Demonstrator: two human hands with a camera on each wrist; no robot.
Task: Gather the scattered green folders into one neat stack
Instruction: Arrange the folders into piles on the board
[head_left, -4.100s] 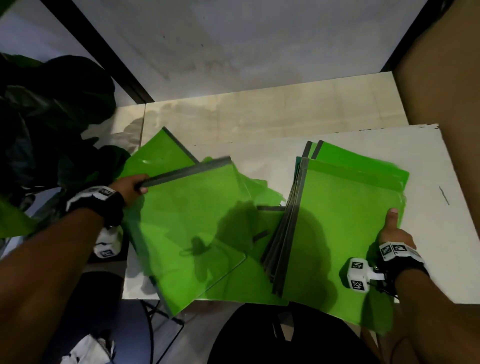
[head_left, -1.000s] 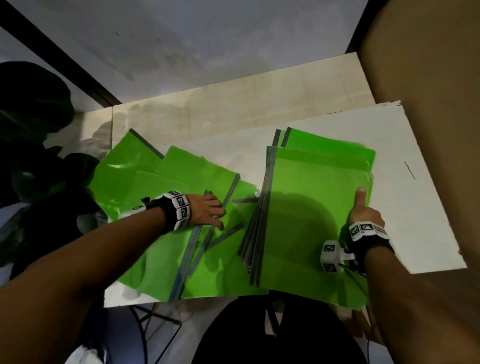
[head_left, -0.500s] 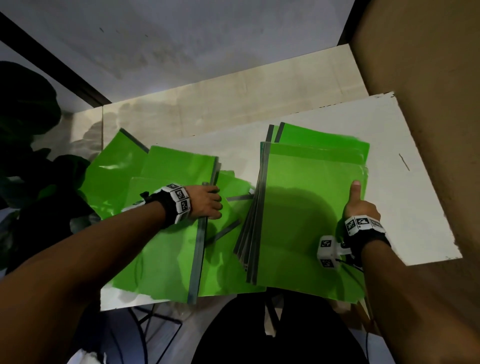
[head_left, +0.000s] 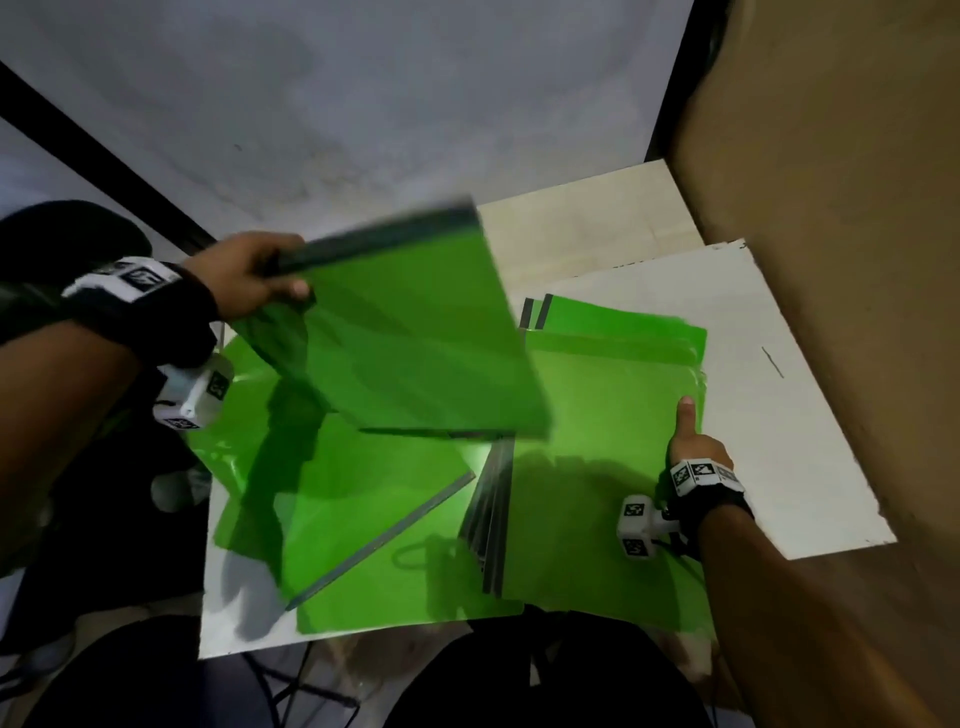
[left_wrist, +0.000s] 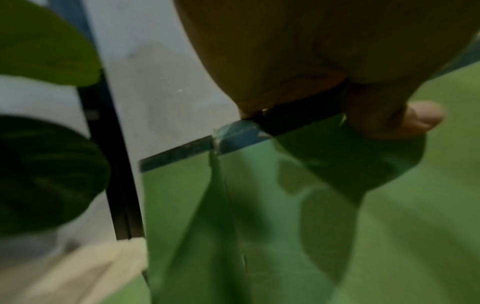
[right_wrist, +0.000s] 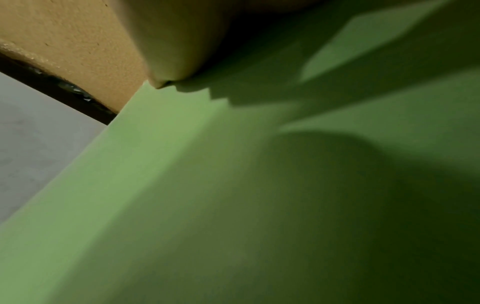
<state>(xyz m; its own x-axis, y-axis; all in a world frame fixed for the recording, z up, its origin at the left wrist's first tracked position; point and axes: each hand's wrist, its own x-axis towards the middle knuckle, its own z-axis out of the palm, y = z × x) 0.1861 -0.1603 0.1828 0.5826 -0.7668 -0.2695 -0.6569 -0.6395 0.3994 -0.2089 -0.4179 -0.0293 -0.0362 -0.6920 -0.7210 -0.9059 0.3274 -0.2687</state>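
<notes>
My left hand (head_left: 254, 280) grips a green folder (head_left: 415, 338) by its dark spine and holds it tilted in the air, above the table's left half. In the left wrist view my thumb (left_wrist: 405, 119) presses on that folder (left_wrist: 311, 226) just below the spine. A stack of green folders (head_left: 597, 467) lies at the right. My right hand (head_left: 693, 447) holds the stack's right edge, thumb flat on top and fingers hidden beneath. The right wrist view shows the thumb (right_wrist: 176, 51) on the stack's top sheet (right_wrist: 233, 205). Several loose folders (head_left: 363, 509) lie overlapped at the left.
The folders lie on a white board (head_left: 769, 332) over a pale wooden table (head_left: 597, 208). A brown cardboard wall (head_left: 831, 208) rises close at the right. Dark plant leaves (left_wrist: 39, 41) crowd the left side. A grey wall stands behind.
My left hand has lifted one folder off the loose pile by its spine and swung it up and to the right. The right hand stays on the stack's edge.
</notes>
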